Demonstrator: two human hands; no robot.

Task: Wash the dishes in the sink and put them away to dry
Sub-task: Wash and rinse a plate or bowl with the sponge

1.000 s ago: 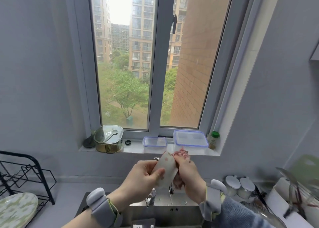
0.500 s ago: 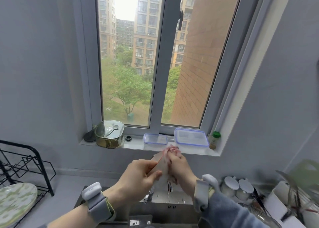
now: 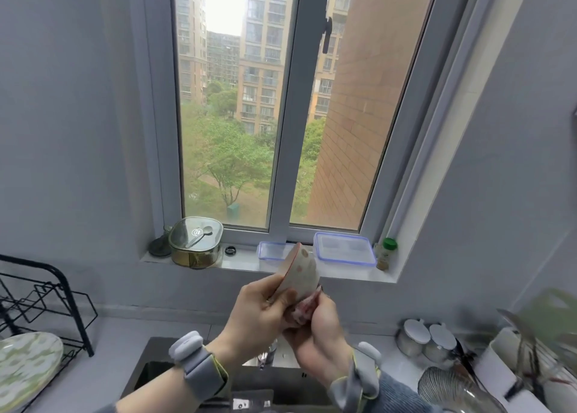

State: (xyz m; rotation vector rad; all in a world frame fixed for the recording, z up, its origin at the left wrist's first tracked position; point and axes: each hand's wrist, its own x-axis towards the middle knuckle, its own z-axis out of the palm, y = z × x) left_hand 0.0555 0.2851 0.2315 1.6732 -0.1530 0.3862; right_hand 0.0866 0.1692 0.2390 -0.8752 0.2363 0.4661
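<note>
A person is standing at the sink (image 3: 199,378), which is lying at six o'clock in the head view, and both hands are raised above it, just below the windowsill (image 3: 281,267). The left hand (image 3: 260,316) is gripping a small spotted bowl (image 3: 299,272) tilted on its side, thumb curled on the outside and fingers hooked at the red rim, with the bowl's mouth facing nine o'clock. The right hand (image 3: 318,334) is curling its fingers round a pink cloth (image 3: 304,309) and pressing it against the bowl's base at the bowl's five o'clock. A green-patterned plate (image 3: 26,365) is leaning in the black rack (image 3: 46,300) at eight o'clock. On the sill, a lidded glass dish (image 3: 196,244) is sitting at eleven o'clock of the bowl, and two clear lidded boxes (image 3: 343,248) are lying behind it at one o'clock. Two white-lidded jars (image 3: 427,340) are standing at four o'clock, near a blurred dish drainer (image 3: 515,369).
</note>
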